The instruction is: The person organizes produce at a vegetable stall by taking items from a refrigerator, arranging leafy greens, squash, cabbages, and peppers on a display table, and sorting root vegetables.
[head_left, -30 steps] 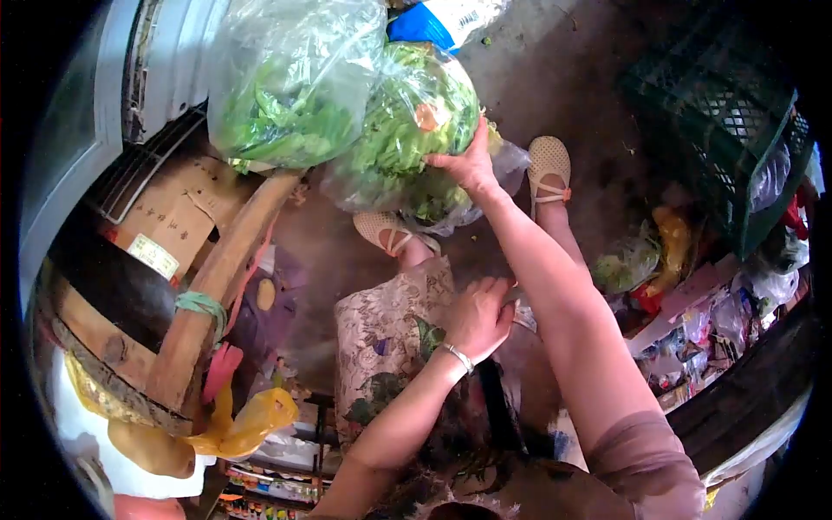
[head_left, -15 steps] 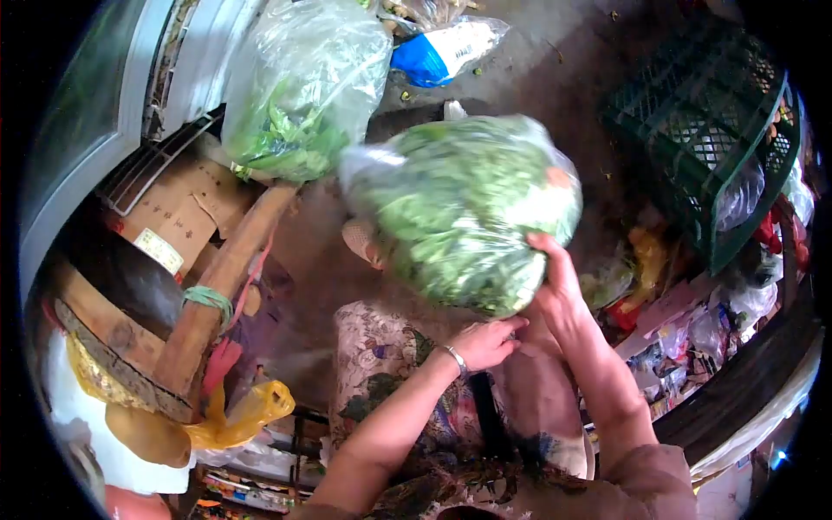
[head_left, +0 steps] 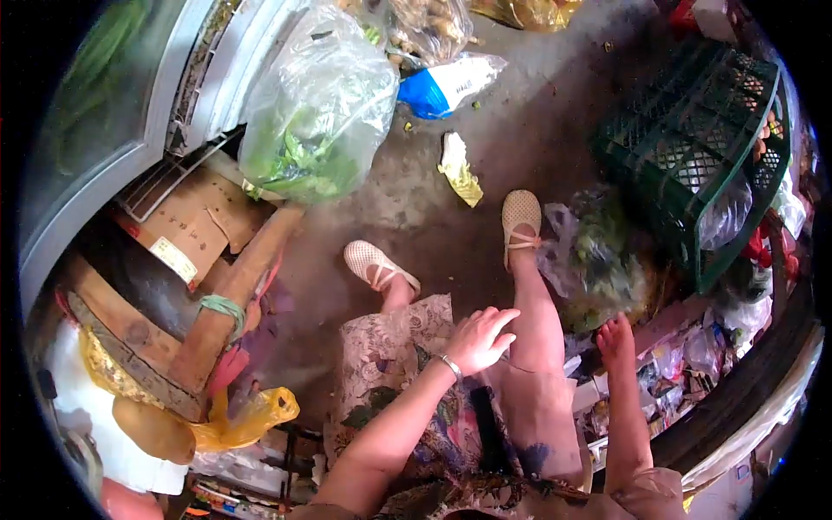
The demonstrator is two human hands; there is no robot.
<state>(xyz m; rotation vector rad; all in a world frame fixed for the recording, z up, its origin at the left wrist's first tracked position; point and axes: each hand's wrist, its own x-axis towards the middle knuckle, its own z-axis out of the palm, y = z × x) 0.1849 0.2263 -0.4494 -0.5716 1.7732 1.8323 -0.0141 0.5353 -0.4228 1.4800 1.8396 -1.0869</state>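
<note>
The bag of leafy greens (head_left: 607,256) is low on the right, beside my right shoe. Just below its near edge is my right hand (head_left: 616,340), its fingers pointing at the bag; whether they still grip the plastic is too small to tell. My left hand (head_left: 482,341), with a bracelet at the wrist, hovers over my lap with fingers apart and nothing in it. Another clear bag with green leaves (head_left: 316,156) stands at the upper left. A loose pale leaf (head_left: 458,169) lies on the floor ahead of my feet.
A dark green plastic crate (head_left: 685,147) stands on the right. To the left are a cardboard box (head_left: 195,217) and a wooden frame (head_left: 230,303) tied with green cord. A blue and white packet (head_left: 446,87) and a bag of brownish items (head_left: 431,26) lie at the top.
The bag of greens has moved from in front of me to the floor at the right, along with my right hand. The pale leaf and both shoes now show fully. My left hand has barely moved.
</note>
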